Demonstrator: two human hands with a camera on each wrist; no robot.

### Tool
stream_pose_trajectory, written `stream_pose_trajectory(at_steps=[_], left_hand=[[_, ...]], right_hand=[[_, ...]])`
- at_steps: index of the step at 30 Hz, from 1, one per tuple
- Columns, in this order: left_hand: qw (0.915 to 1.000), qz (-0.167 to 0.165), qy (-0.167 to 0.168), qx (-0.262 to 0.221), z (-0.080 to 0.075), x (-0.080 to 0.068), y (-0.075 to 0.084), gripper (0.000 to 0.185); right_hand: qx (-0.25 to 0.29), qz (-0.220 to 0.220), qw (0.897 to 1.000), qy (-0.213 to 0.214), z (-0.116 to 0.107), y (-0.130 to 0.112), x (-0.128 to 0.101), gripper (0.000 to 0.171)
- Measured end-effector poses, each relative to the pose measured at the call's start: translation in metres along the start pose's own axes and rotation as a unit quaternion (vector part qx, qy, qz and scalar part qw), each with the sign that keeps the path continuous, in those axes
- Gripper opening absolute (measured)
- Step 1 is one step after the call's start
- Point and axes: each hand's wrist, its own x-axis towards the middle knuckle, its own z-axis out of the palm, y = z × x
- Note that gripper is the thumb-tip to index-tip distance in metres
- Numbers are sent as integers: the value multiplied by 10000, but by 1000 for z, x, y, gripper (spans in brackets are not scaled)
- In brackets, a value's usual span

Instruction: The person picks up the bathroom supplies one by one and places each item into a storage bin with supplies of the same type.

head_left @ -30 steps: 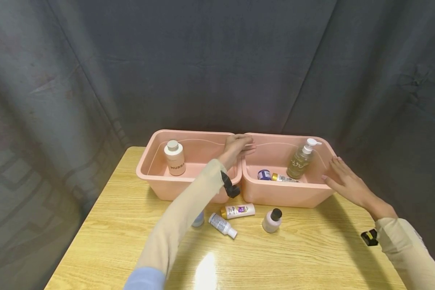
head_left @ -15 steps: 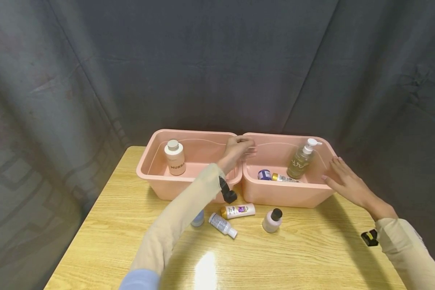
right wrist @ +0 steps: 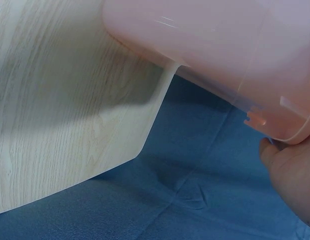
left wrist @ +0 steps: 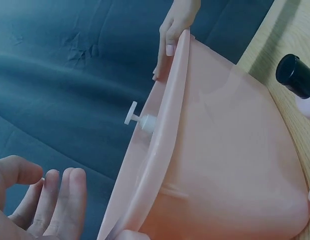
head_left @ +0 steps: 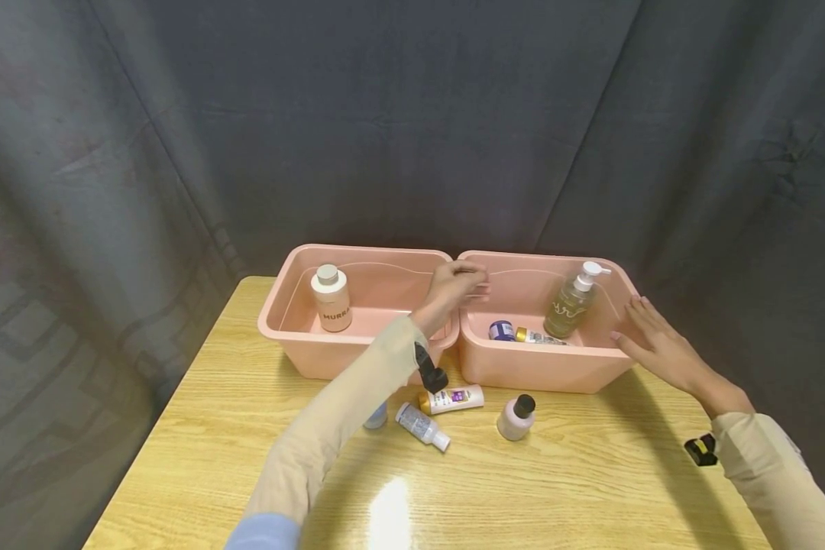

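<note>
Two pink plastic bins stand side by side on the table: a left bin (head_left: 357, 347) and a right bin (head_left: 529, 370). My left hand (head_left: 456, 284) hovers over the spot where their rims meet, fingers loosely bent and blurred. In the left wrist view nothing lies between the thumb and fingers of that left hand (left wrist: 49, 205). At the far end of the right bin, my right hand (head_left: 660, 347) rests against the rim with fingers stretched out. A pump bottle (head_left: 571, 305), a blue-lidded jar (head_left: 501, 331) and a gold-capped tube (head_left: 538, 337) are inside the right bin.
A white bottle (head_left: 332, 299) stands in the left bin. In front of the bins lie a gold-capped bottle (head_left: 454, 399) and a grey-white bottle (head_left: 422, 426). A black-capped bottle (head_left: 516, 418) stands upright; a light-blue item (head_left: 376, 416) is partly behind the left sleeve. Dark curtain (head_left: 412, 137) hangs behind.
My left hand has shifted slightly right and its wrist a little down. The right hand stays in place, and the bottles have not moved.
</note>
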Motion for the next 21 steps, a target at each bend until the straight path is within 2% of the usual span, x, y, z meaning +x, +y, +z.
stream_pose_trajectory(at_steps=[11,21], left_hand=[[9995,231,-209,-77,-1,-6,1,18],[9982,388,-309,351,-3,-10,0,20]], right_hand=[[-16,-49,10000,20,0,0,1,77],[-20,20,10000,14,1,0,1,77]])
